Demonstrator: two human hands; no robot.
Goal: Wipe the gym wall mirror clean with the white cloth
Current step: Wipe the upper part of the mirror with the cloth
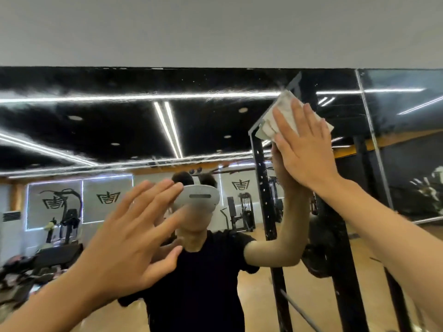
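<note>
From here I count two hands: one left hand (124, 240) and one right hand (304, 149). One white cloth (285, 104) sits under the right fingers. Two mirror panels (96, 130) meet at one seam (370, 140), right of those fingertips. Reflected beyond the left fingertips are one headset (199, 197), three crest logos (107, 197) and two parallel ceiling light strips (167, 128).

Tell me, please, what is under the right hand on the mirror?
A folded white cloth lies under the right hand, its edges showing above and to both sides. The hand covers the cloth's middle, and the mirror glass behind it cannot be seen.
</note>
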